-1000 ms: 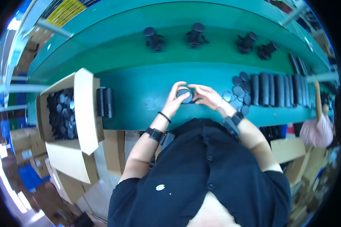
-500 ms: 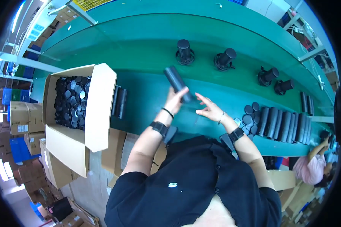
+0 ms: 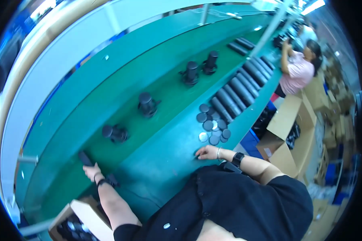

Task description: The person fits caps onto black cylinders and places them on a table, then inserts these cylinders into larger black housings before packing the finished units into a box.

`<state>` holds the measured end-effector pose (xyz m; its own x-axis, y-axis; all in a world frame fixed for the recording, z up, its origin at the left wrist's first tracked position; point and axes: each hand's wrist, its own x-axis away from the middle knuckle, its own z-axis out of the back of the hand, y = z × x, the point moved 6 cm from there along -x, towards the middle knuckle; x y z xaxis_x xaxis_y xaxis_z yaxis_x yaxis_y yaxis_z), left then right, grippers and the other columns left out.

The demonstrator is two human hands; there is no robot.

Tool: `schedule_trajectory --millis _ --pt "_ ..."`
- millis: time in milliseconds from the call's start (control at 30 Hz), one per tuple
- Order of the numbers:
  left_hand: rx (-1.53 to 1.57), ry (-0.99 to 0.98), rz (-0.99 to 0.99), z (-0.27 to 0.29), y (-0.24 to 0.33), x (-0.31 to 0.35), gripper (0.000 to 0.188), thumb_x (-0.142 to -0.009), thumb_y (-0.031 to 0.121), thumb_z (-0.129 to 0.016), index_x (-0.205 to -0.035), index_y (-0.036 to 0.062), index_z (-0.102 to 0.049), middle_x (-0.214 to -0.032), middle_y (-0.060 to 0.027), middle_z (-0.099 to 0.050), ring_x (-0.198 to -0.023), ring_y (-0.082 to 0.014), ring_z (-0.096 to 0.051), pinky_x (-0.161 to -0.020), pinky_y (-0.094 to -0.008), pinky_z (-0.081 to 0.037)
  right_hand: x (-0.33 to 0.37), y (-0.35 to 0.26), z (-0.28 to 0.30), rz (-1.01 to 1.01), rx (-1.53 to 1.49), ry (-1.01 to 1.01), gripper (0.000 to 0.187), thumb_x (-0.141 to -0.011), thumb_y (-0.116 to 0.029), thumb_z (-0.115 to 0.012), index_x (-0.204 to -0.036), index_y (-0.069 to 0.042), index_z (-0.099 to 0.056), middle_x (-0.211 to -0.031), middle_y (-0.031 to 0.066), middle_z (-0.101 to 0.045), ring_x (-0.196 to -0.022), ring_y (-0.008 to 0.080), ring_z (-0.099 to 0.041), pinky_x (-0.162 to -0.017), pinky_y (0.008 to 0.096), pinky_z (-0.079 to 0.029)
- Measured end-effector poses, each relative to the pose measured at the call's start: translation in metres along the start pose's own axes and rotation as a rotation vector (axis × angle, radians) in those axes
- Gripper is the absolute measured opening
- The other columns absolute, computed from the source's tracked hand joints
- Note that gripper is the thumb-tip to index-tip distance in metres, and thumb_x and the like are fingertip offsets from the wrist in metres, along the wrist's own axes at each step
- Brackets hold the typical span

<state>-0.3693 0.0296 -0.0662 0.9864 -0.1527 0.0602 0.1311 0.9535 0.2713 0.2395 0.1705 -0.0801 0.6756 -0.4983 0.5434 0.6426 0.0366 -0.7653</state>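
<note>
My left hand [image 3: 93,172] is out at the left over the green conveyor belt, its fingers closed round one end of a black cylinder [image 3: 85,158]. The cylinder is tilted; whether it touches the belt I cannot tell. On the near side of the green bench, my right hand [image 3: 208,152] pinches a small dark piece [image 3: 197,156], mostly covered by the fingertips. Beyond that hand lies a loose group of round black discs [image 3: 214,139], a few with pale faces up. A row of black cylinders [image 3: 238,92] lies side by side just past the discs.
Several black cylindrical devices on stands [image 3: 148,105] are spaced along the belt. More cylinders [image 3: 238,49] lie at its far end. An open carton [image 3: 93,219] holding dark parts stands at lower left, another carton [image 3: 285,154] at right. A co-worker in pink [image 3: 299,70] works farther along.
The view has swung to the right. My left hand has carried the black cylinder away to the left, apart from my right hand, which has gone from open to pinching a small dark piece.
</note>
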Motion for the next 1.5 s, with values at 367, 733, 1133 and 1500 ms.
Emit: schedule_trajectory --millis 367,733,1133,1500 --pt "-0.038 0.219 -0.020 0.007 -0.032 0.063 0.071 -0.076 0.038 -0.069 -0.135 0.0160 -0.037 -0.129 -0.0172 -0.042 -0.116 -0.0384 -0.045 -0.084 -0.0566 -0.042 0.004 0.002 0.022 0.071 -0.025 0.082 0.039 -0.083 -0.031 -0.067 -0.115 -0.008 -0.063 -0.089 0.0084 -0.069 -0.085 0.0197 -0.065 -0.077 0.0331 -0.051" --pt "-0.402 0.108 0.163 0.050 -0.183 0.136 0.075 -0.080 0.036 -0.069 -0.139 0.0133 -0.029 -0.128 -0.0169 -0.044 -0.119 -0.0351 -0.046 -0.088 -0.0543 -0.046 0.062 0.046 0.081 -0.462 0.420 0.478 0.081 -0.072 -0.024 -0.077 -0.136 -0.017 -0.029 -0.124 0.0244 -0.041 -0.106 0.0436 -0.054 -0.090 0.0455 -0.048" --pt "-0.178 -0.107 -0.238 0.065 -0.096 0.198 0.073 -0.071 0.017 -0.078 -0.131 0.0102 -0.036 -0.125 -0.0151 -0.052 -0.115 -0.0384 -0.047 -0.087 -0.0540 -0.044 0.012 0.036 0.055 -0.172 0.532 0.405 0.068 -0.075 -0.013 -0.069 -0.134 -0.017 -0.037 -0.125 0.0242 -0.042 -0.103 0.0414 -0.058 -0.087 0.0468 -0.049" --pt "1.144 -0.857 -0.500 0.045 0.045 0.333 0.067 -0.076 -0.006 -0.069 -0.132 0.0108 -0.037 -0.118 -0.0066 -0.048 -0.107 -0.0181 -0.047 -0.096 -0.0312 -0.039 0.021 0.008 0.064 -0.116 0.566 0.435 0.058 -0.071 -0.014 -0.070 -0.123 -0.010 -0.045 -0.116 0.0165 -0.049 -0.104 0.0358 -0.056 -0.086 0.0433 -0.049"
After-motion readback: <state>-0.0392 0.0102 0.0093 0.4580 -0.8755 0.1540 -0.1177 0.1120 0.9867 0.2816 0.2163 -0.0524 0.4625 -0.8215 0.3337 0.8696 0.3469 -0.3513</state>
